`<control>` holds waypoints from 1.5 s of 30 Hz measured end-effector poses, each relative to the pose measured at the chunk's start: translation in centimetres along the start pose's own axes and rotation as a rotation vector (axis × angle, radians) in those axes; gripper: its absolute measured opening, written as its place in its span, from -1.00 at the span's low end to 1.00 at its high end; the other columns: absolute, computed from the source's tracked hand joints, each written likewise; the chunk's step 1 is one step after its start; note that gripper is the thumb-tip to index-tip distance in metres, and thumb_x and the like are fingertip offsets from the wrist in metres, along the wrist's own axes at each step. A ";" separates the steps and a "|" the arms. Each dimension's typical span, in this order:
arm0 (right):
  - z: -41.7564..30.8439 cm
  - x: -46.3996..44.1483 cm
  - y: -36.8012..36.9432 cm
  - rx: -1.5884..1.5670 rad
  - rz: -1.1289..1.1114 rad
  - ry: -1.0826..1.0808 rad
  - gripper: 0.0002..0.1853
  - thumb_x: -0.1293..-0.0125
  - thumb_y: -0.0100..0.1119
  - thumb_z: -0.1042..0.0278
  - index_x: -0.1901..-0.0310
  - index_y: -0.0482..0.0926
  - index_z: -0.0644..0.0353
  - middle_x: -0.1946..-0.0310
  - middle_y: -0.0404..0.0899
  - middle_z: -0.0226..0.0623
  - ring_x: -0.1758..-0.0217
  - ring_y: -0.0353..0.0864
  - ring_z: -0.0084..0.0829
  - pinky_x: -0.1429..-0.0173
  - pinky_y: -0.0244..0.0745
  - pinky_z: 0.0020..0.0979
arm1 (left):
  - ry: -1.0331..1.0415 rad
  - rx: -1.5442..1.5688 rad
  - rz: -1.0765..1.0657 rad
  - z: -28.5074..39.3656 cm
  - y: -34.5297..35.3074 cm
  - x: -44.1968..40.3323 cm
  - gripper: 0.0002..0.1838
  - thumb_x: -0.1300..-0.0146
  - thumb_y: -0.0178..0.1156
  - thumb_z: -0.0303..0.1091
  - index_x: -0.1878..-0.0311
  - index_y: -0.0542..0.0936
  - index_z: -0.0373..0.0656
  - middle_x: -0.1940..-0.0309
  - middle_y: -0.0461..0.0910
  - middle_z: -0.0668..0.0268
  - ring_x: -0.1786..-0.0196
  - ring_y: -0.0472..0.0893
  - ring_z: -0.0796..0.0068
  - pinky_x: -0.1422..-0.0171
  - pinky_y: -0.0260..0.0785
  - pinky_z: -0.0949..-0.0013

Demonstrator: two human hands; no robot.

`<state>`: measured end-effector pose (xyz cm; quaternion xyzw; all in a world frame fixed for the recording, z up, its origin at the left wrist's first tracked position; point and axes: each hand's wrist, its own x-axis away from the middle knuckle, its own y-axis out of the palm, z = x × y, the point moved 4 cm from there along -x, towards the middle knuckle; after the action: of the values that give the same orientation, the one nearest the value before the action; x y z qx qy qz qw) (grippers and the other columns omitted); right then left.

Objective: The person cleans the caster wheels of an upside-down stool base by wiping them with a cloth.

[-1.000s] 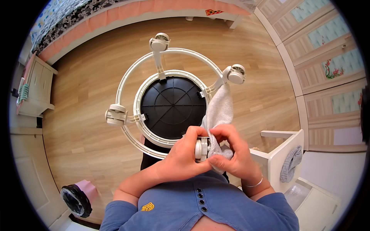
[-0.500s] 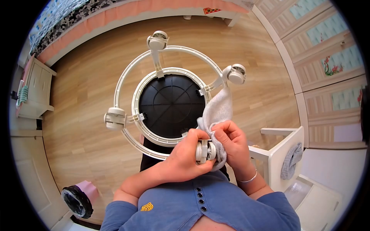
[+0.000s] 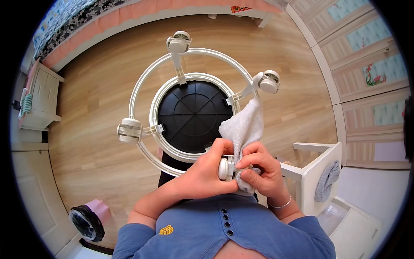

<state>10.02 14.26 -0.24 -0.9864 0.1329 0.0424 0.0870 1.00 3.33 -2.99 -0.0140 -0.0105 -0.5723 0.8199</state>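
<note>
My left hand (image 3: 206, 172) grips a white caster wheel (image 3: 223, 168) close to my chest. Around the wheel's right side, my right hand (image 3: 264, 171) pinches a light grey cloth (image 3: 248, 125), whose loose end spreads up over the frame. The caster belongs to a round white frame (image 3: 134, 93) with two rings and a black ribbed disc (image 3: 195, 114) at its centre. Three more casters show: one at the top (image 3: 179, 42), one at the upper right (image 3: 269, 82) and one at the left (image 3: 129, 130).
A white chair or stool (image 3: 319, 168) with a grey knitted piece (image 3: 327, 181) stands at the right. At the lower left is a pink bin (image 3: 98, 210) with a black bag. A bed edge (image 3: 129, 19), a small cabinet (image 3: 45, 93) and wardrobe doors (image 3: 366, 77) surround the wood floor.
The cloth has shifted around the held caster, and its loose end is now more spread out. My right hand has moved and its fingers have changed position. The wheel is turned a little.
</note>
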 end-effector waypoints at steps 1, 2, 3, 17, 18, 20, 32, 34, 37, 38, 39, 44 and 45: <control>0.2 0.1 0.0 -0.011 -0.008 0.007 -0.87 -0.11 0.23 0.41 0.28 0.57 0.20 0.32 0.38 -0.35 0.23 0.37 -0.50 0.13 0.28 -0.55 | 0.000 0.000 0.000 0.1 0.0 0.0 -0.40 0.15 0.28 -0.41 0.05 0.19 -0.27 0.25 0.38 0.11 0.20 0.47 0.29 0.13 0.35 0.32; 0.4 0.1 0.2 -0.012 -0.008 0.007 -0.87 -0.11 0.23 0.41 0.28 0.57 0.20 0.32 0.38 -0.35 0.23 0.37 -0.50 0.13 0.28 -0.55 | -0.011 0.018 -0.005 0.1 -0.1 0.0 -0.41 0.14 0.28 -0.40 0.05 0.19 -0.27 0.24 0.38 0.11 0.20 0.47 0.29 0.13 0.35 0.32; 0.6 0.3 0.4 -0.056 0.029 0.021 -0.89 -0.13 0.22 0.40 0.31 0.56 0.20 0.33 0.37 -0.35 0.24 0.36 -0.51 0.14 0.27 -0.55 | -0.023 0.037 -0.010 0.1 0.0 0.1 -0.41 0.13 0.29 -0.38 0.05 0.19 -0.27 0.24 0.37 0.10 0.20 0.47 0.29 0.13 0.34 0.31; 1.5 0.8 0.1 -0.419 0.128 -0.003 -0.84 -0.21 0.15 0.32 0.30 0.53 0.25 0.32 0.39 -0.37 0.26 0.35 -0.56 0.14 0.25 -0.56 | -0.041 0.130 -0.099 0.0 0.0 0.4 -0.42 0.07 0.28 -0.44 0.01 0.19 -0.19 0.27 0.30 0.34 0.21 0.37 0.62 0.18 0.28 0.51; 1.6 0.9 0.1 -0.479 0.204 0.062 -0.84 -0.22 0.14 0.33 0.29 0.53 0.25 0.31 0.40 -0.36 0.25 0.36 -0.55 0.13 0.26 -0.56 | -0.063 0.152 -0.102 -0.1 0.1 0.3 -0.42 0.08 0.27 -0.46 0.01 0.19 -0.19 0.27 0.29 0.35 0.21 0.37 0.62 0.18 0.29 0.51; 1.1 0.8 0.0 -0.445 0.244 0.107 -0.85 -0.20 0.17 0.36 0.27 0.54 0.25 0.26 0.42 -0.37 0.23 0.38 -0.56 0.10 0.29 -0.55 | -0.072 0.136 -0.098 0.0 0.1 0.3 -0.42 0.09 0.26 -0.48 0.00 0.19 -0.19 0.25 0.30 0.34 0.19 0.37 0.62 0.16 0.30 0.51; 0.2 0.7 0.6 -0.064 0.093 0.198 -0.78 -0.17 0.21 0.35 0.26 0.38 0.22 0.33 0.39 -0.45 0.33 0.34 -0.66 0.22 0.30 -0.61 | -0.082 0.184 -0.060 -0.7 0.8 0.0 -0.43 0.16 0.20 -0.46 0.04 0.18 -0.24 0.24 0.33 0.12 0.21 0.42 0.37 0.16 0.32 0.34; 0.6 0.5 0.6 -0.121 0.123 0.247 -0.82 -0.21 0.16 0.36 0.27 0.38 0.22 0.37 0.39 -0.48 0.35 0.34 -0.69 0.25 0.30 -0.63 | -0.016 0.140 -0.032 -0.6 0.8 0.0 -0.43 0.16 0.21 -0.46 0.05 0.18 -0.23 0.26 0.34 0.12 0.22 0.43 0.35 0.16 0.32 0.33; 1.9 0.1 0.1 -0.186 0.210 0.356 -0.87 -0.26 0.09 0.39 0.28 0.38 0.22 0.43 0.40 -0.51 0.36 0.35 -0.75 0.27 0.30 -0.67 | -0.013 0.058 -0.051 -0.4 0.9 0.2 -0.44 0.16 0.21 -0.45 0.06 0.18 -0.23 0.28 0.34 0.13 0.26 0.43 0.31 0.17 0.33 0.33; 1.8 0.0 0.1 -0.288 0.196 0.346 -0.88 -0.26 0.09 0.40 0.27 0.38 0.23 0.41 0.40 -0.51 0.35 0.36 -0.75 0.27 0.30 -0.68 | -0.023 0.064 -0.056 -0.2 0.9 0.2 -0.44 0.16 0.21 -0.46 0.06 0.18 -0.23 0.28 0.34 0.15 0.26 0.42 0.33 0.18 0.33 0.33; 1.8 0.0 0.0 -0.389 0.182 0.336 -0.89 -0.26 0.08 0.42 0.26 0.38 0.23 0.40 0.41 -0.51 0.34 0.36 -0.76 0.27 0.30 -0.69 | -0.032 0.070 -0.059 -0.1 0.9 0.1 -0.45 0.15 0.20 -0.46 0.06 0.18 -0.23 0.29 0.34 0.16 0.26 0.42 0.34 0.18 0.33 0.33; 0.1 0.4 0.3 -0.137 0.017 0.115 -0.84 -0.11 0.23 0.47 0.34 0.41 0.19 0.36 0.37 -0.45 0.30 0.34 -0.66 0.20 0.28 -0.61 | -0.056 0.167 -0.011 -0.2 0.5 0.1 -0.46 0.15 0.20 -0.48 0.07 0.19 -0.22 0.30 0.34 0.17 0.27 0.42 0.39 0.20 0.33 0.33; 0.1 0.3 0.4 -0.137 0.018 0.113 -0.84 -0.11 0.23 0.47 0.34 0.41 0.19 0.36 0.37 -0.45 0.30 0.34 -0.66 0.20 0.28 -0.61 | -0.021 0.165 -0.013 -0.3 0.5 0.0 -0.46 0.15 0.20 -0.48 0.07 0.19 -0.21 0.31 0.34 0.17 0.28 0.43 0.40 0.21 0.33 0.33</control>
<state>10.17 13.80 -0.40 -0.9896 0.1434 -0.0037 0.0112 1.47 3.48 -3.27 0.0479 -0.0664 -0.5747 0.8143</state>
